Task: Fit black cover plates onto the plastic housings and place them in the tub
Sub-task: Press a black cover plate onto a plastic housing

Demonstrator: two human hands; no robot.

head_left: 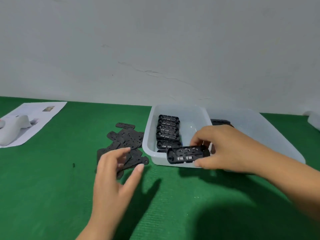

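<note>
One black plastic housing (187, 154) is pinched by the right hand (223, 149), thumb under its near edge and fingers curled over its far end, held just above the near rim of the nearer translucent tub (174, 109), open side facing up. Inside that tub, against its left wall, a row of more housings (168, 131) lies packed one behind another. Left of the tub, on the green mat (52, 187), a loose heap of flat black cover plates (124, 141) spreads toward the tub's near left corner. Over the near part of that heap hangs the left hand (115, 172), fingers spread and slightly bent, thumb out, holding nothing; whether the fingertips touch a plate cannot be told. Behind the tub's right side stands a second tub (256, 122) with dark parts barely visible inside. Far left of the tub, a printed sheet (43, 116) carries a white moulded object (15, 129), and a small black bit (73, 165) lies alone on the mat.
</note>
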